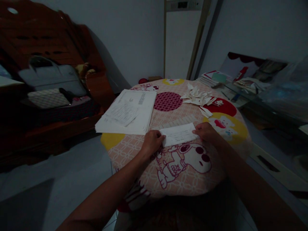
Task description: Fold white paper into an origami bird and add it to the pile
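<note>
Between my two hands is a folded sheet of paper (179,134) with lines of writing on its upper side. My left hand (153,141) pinches its left end, thumb on top. The right end is gripped by my right hand (206,132) in the same way. Just beyond the sheet lies a pale, flat ribbed item (179,122), too dim to name. To the left of my hands is a stack of white papers (127,112) with print and handwriting. A heap of folded paper pieces (198,95) sits at the far right of the table.
The round table wears a patterned cloth (134,144) with cartoon figures. A wooden bench (98,86) at left carries a light bag (55,77). On the right, a glass-topped table (255,93) holds papers and plastic bags. A tall white appliance (181,41) stands behind.
</note>
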